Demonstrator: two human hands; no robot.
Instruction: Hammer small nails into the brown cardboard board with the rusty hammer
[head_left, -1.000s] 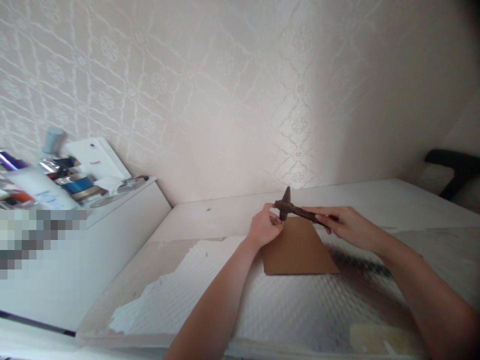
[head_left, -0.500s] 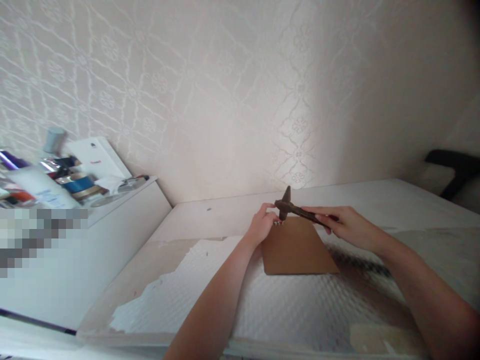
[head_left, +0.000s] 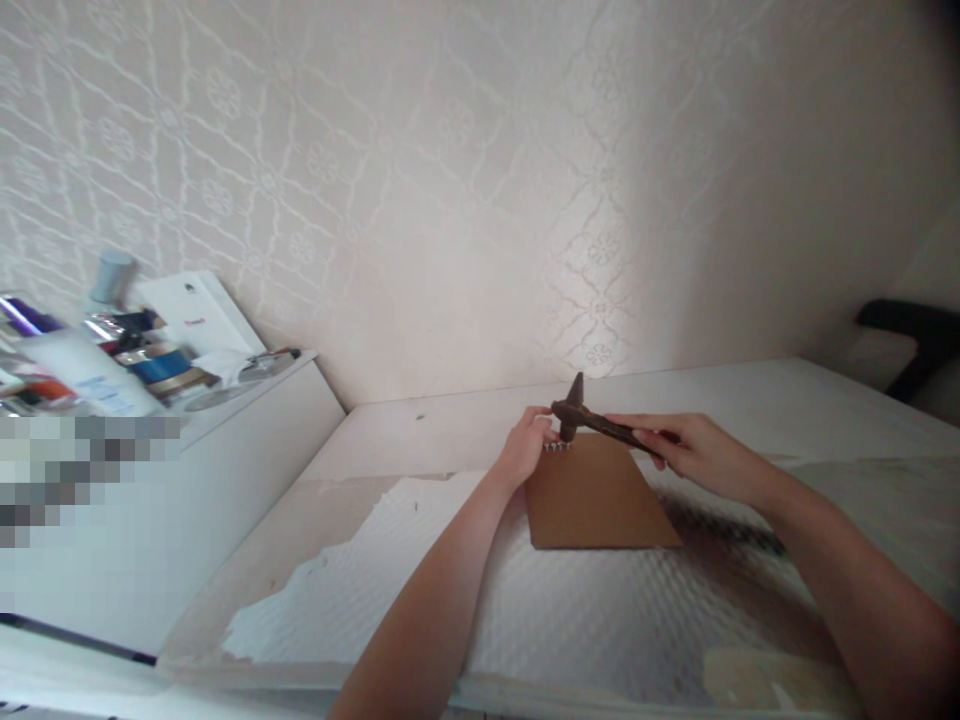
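Note:
My right hand (head_left: pixel 694 452) grips the handle of a small dark hammer (head_left: pixel 592 420), whose head hangs just above the far left corner of a brown cardboard sheet (head_left: pixel 596 495). At that corner my left hand (head_left: pixel 525 450) is pinched closed; small metal nails (head_left: pixel 556 448) show at its fingertips. The cardboard lies flat on a white textured sheet (head_left: pixel 450 590) spread over the table.
A white cabinet (head_left: pixel 187 480) at the left carries bottles, a blue tin (head_left: pixel 154 365) and other clutter. A patterned wall rises right behind the table. The arm of a dark chair (head_left: pixel 911 335) shows at the far right.
My left hand's fingers have drawn away a little from the hammer head and settled at the cardboard's corner, where the small nails now show. The hammer has scarcely moved.

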